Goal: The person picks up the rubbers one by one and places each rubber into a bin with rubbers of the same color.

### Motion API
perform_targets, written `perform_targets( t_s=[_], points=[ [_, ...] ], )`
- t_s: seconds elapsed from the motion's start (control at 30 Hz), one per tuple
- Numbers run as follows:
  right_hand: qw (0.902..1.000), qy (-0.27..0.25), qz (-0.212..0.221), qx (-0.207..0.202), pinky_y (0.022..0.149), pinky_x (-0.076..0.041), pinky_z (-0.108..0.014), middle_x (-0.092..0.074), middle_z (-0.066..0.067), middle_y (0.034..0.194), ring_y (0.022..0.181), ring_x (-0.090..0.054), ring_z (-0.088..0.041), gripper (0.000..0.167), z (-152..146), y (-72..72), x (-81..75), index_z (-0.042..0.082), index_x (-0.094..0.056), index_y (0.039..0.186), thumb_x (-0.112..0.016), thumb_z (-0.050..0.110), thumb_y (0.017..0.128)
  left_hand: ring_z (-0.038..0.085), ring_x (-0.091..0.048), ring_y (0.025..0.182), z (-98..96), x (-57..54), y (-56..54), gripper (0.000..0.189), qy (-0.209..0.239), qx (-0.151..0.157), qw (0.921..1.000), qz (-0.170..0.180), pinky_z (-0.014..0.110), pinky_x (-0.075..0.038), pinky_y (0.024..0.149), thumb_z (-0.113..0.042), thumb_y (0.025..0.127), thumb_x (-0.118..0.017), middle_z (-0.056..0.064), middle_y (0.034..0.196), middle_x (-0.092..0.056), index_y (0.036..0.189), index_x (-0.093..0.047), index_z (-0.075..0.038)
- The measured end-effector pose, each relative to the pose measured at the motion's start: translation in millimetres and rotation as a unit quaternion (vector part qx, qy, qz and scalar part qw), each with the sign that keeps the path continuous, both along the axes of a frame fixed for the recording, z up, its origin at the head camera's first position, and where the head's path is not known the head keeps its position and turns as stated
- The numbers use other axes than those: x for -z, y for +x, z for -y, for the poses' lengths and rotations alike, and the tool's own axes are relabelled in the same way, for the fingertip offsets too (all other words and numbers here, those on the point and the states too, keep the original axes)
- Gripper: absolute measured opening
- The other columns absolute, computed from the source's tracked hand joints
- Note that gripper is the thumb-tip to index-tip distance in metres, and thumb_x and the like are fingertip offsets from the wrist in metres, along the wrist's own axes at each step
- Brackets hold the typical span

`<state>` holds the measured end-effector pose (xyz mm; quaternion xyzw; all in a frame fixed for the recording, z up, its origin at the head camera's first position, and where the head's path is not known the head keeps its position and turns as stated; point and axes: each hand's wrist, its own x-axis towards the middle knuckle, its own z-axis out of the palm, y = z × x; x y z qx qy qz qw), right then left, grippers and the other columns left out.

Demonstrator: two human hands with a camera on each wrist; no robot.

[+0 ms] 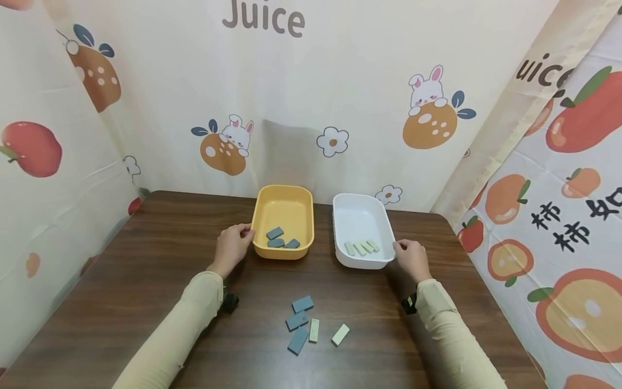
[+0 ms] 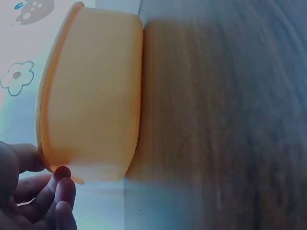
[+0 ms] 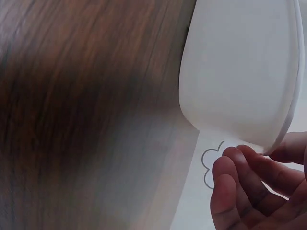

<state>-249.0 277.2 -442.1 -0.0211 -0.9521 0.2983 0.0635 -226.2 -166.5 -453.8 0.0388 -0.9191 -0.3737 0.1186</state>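
My left hand (image 1: 232, 249) pinches the left rim of a yellow plastic tray (image 1: 284, 208), which holds several dark blue-grey blocks (image 1: 275, 233). On the other side, my right hand (image 1: 412, 259) pinches the right rim of a white tray (image 1: 362, 216) with several pale green blocks (image 1: 360, 249) in it. In the left wrist view, thumb and fingers meet at the corner of the yellow tray (image 2: 96, 91). The right wrist view has the fingers at the white tray's rim (image 3: 240, 62) in the same way. Both trays stand on the table.
Nearer on the brown wooden table (image 1: 252, 346) lie three blue-grey blocks (image 1: 298, 341) and two pale green blocks (image 1: 340, 335). A patterned curtain (image 1: 296, 81) hangs behind the table's back edge and along both sides.
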Motion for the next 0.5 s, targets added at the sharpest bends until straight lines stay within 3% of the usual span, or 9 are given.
perform_targets(
  t_s=[0.33,0.5],
  points=[
    [0.9997,-0.02,0.016,-0.001,0.077,-0.05,-0.043,-0.066,-0.029,0.115,0.092,-0.061,-0.035,0.04,0.3,-1.3,-0.2,-0.009,-0.065,0.117,-0.045,0.022,0.101,0.027,-0.062,0.087,3.2,-1.3,-2.5,0.033,0.004,-0.012,0.9999,0.008,0.043,-0.051,0.081,-0.027,0.095,-0.061,0.014,0.1,-0.071,0.116,-0.069,-0.002],
    [0.9997,-0.012,0.022,0.002,0.07,-0.047,-0.036,-0.068,-0.028,0.11,0.085,-0.06,-0.031,0.041,-0.8,-0.4,1.5,-0.008,-0.066,0.114,-0.045,0.024,0.101,0.028,-0.06,0.087,2.6,-0.4,-0.6,0.032,0.001,-0.014,0.9999,-0.001,0.043,-0.049,0.081,-0.026,0.095,-0.061,0.015,0.099,-0.07,0.113,-0.07,-0.002]
  ],
)
